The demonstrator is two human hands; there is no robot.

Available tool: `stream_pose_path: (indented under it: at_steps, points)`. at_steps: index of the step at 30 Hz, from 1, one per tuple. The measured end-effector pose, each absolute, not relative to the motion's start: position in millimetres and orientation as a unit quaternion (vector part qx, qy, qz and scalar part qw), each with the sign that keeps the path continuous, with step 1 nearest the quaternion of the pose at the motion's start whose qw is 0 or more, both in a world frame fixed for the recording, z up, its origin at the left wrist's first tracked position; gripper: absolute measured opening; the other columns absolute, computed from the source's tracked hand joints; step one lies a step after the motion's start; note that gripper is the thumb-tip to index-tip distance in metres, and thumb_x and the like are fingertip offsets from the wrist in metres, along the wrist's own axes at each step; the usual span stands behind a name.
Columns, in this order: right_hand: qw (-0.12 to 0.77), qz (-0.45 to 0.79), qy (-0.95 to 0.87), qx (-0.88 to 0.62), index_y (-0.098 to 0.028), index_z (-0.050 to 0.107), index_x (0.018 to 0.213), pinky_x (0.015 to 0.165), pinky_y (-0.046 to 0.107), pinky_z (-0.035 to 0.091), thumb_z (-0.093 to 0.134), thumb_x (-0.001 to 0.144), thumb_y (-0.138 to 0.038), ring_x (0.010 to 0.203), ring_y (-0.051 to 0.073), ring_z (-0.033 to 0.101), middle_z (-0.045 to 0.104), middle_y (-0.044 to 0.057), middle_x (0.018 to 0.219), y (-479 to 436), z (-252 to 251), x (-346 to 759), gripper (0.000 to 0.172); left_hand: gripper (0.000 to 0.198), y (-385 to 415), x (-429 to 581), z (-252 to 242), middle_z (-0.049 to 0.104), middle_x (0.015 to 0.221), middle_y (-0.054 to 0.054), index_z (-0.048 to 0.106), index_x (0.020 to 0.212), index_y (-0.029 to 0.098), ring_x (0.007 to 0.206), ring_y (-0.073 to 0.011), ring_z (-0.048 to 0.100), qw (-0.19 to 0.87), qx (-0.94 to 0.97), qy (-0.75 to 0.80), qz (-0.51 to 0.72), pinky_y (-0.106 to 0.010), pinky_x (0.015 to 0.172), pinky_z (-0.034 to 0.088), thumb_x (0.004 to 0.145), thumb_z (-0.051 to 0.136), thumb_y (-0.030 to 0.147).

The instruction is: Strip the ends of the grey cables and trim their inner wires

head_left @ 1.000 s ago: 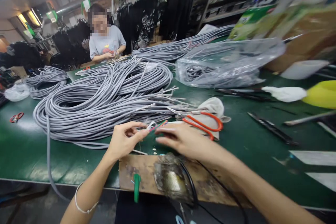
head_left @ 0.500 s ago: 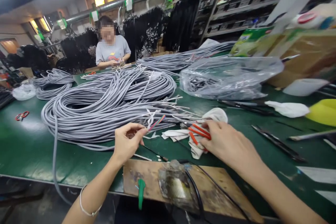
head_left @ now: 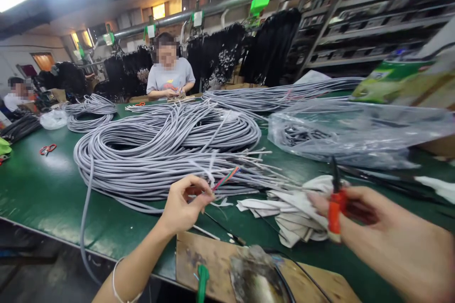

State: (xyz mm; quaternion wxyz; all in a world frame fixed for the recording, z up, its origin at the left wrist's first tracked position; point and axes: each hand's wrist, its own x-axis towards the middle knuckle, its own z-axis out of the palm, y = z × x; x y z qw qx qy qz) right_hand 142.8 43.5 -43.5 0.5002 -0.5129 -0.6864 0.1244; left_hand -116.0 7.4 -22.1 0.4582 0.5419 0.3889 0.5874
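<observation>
My left hand (head_left: 190,203) pinches the stripped end of a cable over the near side of the grey coil. Several thin coloured wires (head_left: 227,177), with red, green and blue among them, stick out to the right of its fingertips. White strands (head_left: 212,169) rise beside them. On the right, my right hand (head_left: 377,227) is closed around orange-handled pliers (head_left: 335,208), their dark jaws pointing up. Motion blurs this hand a little. A crumpled white cloth (head_left: 298,213) lies just left of it. The large bundle of grey cables (head_left: 167,147) spreads behind my left hand.
A wooden board (head_left: 213,255) with a green clamp handle (head_left: 202,281) and a stained metal block (head_left: 254,274) sits at the near table edge. Red-handled scissors (head_left: 48,149) lie left. A clear plastic bag (head_left: 355,132) holds dark parts. A co-worker (head_left: 170,73) sits across the table.
My right hand has lifted the pliers off the cloth and moved right, turning the jaws upward. My left hand still holds the wires. The view has swung left.
</observation>
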Motion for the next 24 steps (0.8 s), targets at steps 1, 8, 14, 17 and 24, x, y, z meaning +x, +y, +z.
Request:
stream_pose_path:
  at_steps: [1,8,14,17,24]
  points:
    - [0.512,0.175,-0.678,-0.498,-0.032,0.055,0.069,0.043,0.030,0.044,0.062,0.073,-0.044,0.050,0.020,0.060,0.064,0.002,0.062,39,-36,126,0.015,0.039,7,-116,-22,0.050,0.062,0.002,0.048,0.062,0.014,0.044,-0.0031,0.042,0.463,0.537,0.383,0.592,-0.014,0.038,0.034,0.063,0.075,0.043]
    - [0.507,0.392,-0.669,-0.376,-0.021,0.053,0.064,0.053,0.029,0.051,0.075,0.058,-0.050,0.056,0.018,0.061,0.066,0.004,0.067,34,-7,30,0.037,0.063,7,-112,-18,0.039,0.053,0.006,0.024,0.050,0.018,0.040,-0.0023,0.040,0.454,0.516,0.393,0.611,-0.016,0.037,0.033,0.058,0.077,0.050]
    - [0.582,0.348,-0.682,-0.277,-0.021,0.053,0.062,0.053,0.021,0.048,0.068,0.073,-0.030,0.054,0.011,0.057,0.058,-0.001,0.059,33,-10,25,0.021,0.058,8,-114,-17,0.040,0.046,0.009,0.025,0.054,0.018,0.033,-0.0012,0.039,0.509,0.501,0.348,0.607,-0.014,0.033,0.028,0.060,0.078,0.043]
    - [0.595,0.364,-0.669,-0.257,-0.021,0.054,0.062,0.053,0.021,0.048,0.070,0.070,-0.028,0.055,0.012,0.058,0.058,-0.002,0.058,33,-12,27,0.019,0.051,8,-119,-14,0.044,0.047,0.010,0.036,0.061,0.017,0.032,0.0004,0.035,0.569,0.473,0.327,0.588,-0.012,0.032,0.025,0.057,0.081,0.040]
    - [0.569,0.499,-0.581,-0.297,-0.021,0.055,0.058,0.055,0.024,0.048,0.079,0.056,-0.035,0.055,0.012,0.057,0.059,-0.002,0.057,42,-19,26,0.028,0.055,3,-123,-5,0.056,0.047,0.004,0.056,0.077,0.012,0.032,-0.0021,0.040,0.644,0.439,0.397,0.485,-0.014,0.031,0.025,0.042,0.087,0.040]
